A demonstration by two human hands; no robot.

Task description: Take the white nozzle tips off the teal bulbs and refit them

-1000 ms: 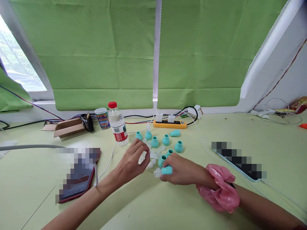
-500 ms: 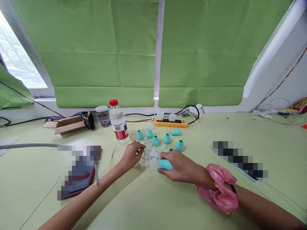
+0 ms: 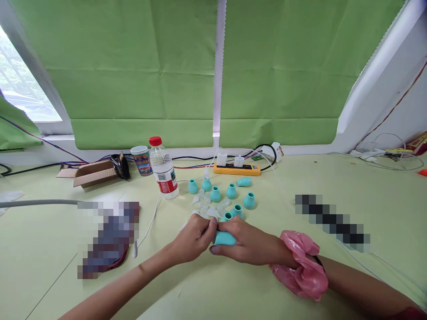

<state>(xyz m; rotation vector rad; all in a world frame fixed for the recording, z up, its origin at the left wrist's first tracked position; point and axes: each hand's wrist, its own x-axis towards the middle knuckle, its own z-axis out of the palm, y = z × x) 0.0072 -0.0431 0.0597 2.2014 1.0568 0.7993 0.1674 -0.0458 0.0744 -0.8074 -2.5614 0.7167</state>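
At the near middle of the desk [image 3: 207, 293], the right hand [image 3: 250, 240] grips a teal bulb [image 3: 225, 238] sideways, while the left hand [image 3: 191, 240] curls at its left end; whether it pinches anything is hidden. Best steady the bulb without squashing it, away from the small plastic pieces [image 3: 224, 204] on the far side.

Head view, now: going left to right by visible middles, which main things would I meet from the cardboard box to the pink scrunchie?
Cardboard box → printed container → red-capped bottle → left hand → held teal piece → right hand → pink scrunchie.
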